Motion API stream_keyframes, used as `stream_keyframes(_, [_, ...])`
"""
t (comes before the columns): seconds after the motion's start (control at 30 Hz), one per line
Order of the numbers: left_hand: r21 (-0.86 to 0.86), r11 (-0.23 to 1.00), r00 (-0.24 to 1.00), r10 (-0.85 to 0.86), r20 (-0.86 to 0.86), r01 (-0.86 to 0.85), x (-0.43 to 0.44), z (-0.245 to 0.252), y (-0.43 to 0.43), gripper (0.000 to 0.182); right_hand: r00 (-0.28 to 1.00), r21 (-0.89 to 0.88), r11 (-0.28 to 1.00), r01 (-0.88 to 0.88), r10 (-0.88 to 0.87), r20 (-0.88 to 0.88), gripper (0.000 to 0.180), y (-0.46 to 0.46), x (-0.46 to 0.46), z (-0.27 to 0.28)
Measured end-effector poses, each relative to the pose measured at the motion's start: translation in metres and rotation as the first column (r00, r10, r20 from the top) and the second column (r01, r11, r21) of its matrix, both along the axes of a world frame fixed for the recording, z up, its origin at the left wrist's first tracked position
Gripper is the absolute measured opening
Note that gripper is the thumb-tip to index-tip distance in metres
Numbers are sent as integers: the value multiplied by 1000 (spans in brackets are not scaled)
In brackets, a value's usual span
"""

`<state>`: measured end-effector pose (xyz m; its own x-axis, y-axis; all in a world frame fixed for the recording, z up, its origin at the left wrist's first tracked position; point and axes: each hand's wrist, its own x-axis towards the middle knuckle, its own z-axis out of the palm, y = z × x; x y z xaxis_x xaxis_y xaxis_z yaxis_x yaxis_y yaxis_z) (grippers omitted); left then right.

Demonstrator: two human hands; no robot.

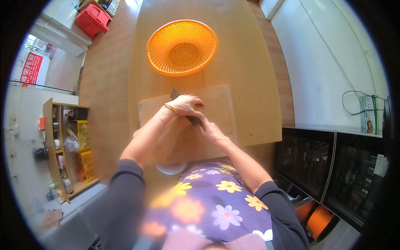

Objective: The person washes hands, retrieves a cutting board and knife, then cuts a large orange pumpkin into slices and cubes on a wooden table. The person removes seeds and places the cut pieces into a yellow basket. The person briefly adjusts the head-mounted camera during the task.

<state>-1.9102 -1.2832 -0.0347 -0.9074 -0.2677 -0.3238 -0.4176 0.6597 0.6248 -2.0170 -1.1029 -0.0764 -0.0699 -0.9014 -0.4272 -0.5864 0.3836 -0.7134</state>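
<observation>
A cleaver-like knife point(175, 93) lies slantwise over a wooden cutting board point(218, 97). My right hand point(211, 130) is at the near end of the knife, its fingers closed around what appears to be the handle. Across the blade reaches my left hand point(187, 104), with a yellow bangle at the wrist; a small yellowish piece point(197, 108) shows by its fingers, and whether it grips this or the blade is unclear. Beyond both hands stands an orange plastic colander point(184, 56) on the wooden table point(250, 78). It looks empty.
Below the table's near edge, a pale round bowl point(171, 168) is partly hidden by the board. A wooden shelf unit point(72, 187) with yellow baskets stands at left, red plastic stools point(92, 20) at upper left. Dark glass-fronted cabinets point(304, 159) stand at right.
</observation>
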Motion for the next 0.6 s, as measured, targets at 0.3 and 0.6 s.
stream_keyframes(0.3, [213,887,905,366,215,-409,-56,-24,-19,41,985,45,984,-170,169,27,24,65,-74,44])
stream_keyframes(0.6, [36,865,861,502,-82,-501,-41,13,-2,68,972,-8,990,141,-137,190,20,133,-128,60])
